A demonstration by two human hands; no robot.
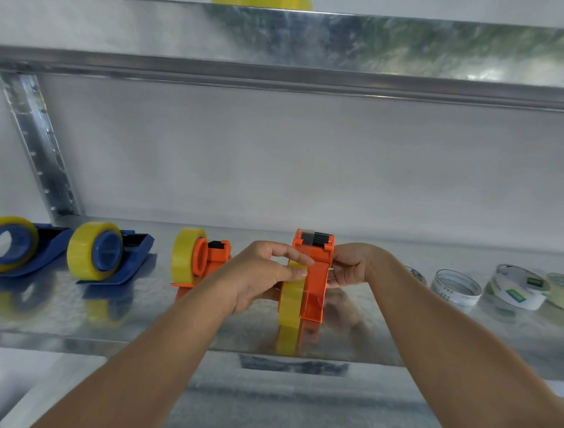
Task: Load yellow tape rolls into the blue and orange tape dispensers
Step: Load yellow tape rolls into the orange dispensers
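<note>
An orange tape dispenser [316, 275] stands on the metal shelf [427, 330] in the middle, its black cutter pointing away from me. A yellow tape roll [291, 301] sits against its left side. My left hand [262, 275] grips the top of that roll with thumb and fingers. My right hand [351, 265] holds the dispenser's right side. Further left stand another orange dispenser [210, 259] and two blue dispensers [131, 256] [39, 250], each carrying a yellow roll.
Several clear and white tape rolls [456, 287] [518, 288] lie on the shelf to the right. A metal upright [39, 143] rises at the back left. An upper shelf [305, 70] hangs overhead with something yellow [262, 3] on it.
</note>
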